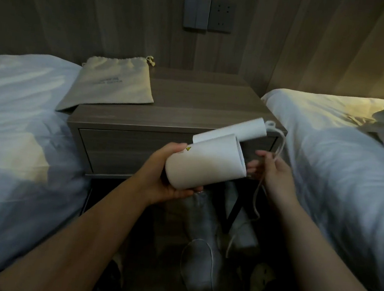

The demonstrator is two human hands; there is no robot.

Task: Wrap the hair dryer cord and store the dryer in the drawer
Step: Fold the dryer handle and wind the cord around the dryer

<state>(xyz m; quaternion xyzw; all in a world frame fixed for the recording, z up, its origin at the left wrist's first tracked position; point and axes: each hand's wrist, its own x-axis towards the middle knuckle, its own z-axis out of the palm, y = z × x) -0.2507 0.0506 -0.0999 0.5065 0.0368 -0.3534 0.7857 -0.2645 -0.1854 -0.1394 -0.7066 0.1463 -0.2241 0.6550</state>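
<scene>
I hold a white hair dryer (206,161) in front of the nightstand, its barrel lying sideways and its folded handle pointing up to the right. My left hand (168,174) grips the barrel's rear end from below. A white cord (255,201) leaves the handle tip, runs down past my right hand (272,172), which pinches it, and trails in loops toward the floor. The nightstand's drawer (122,151) is closed behind the dryer.
A beige drawstring bag (113,85) lies on the wooden nightstand top (192,97), overhanging its left edge. White-sheeted beds flank the stand at left (14,123) and right (341,163). A wall socket (221,16) sits above. Slippers (202,267) lie on the dark floor below.
</scene>
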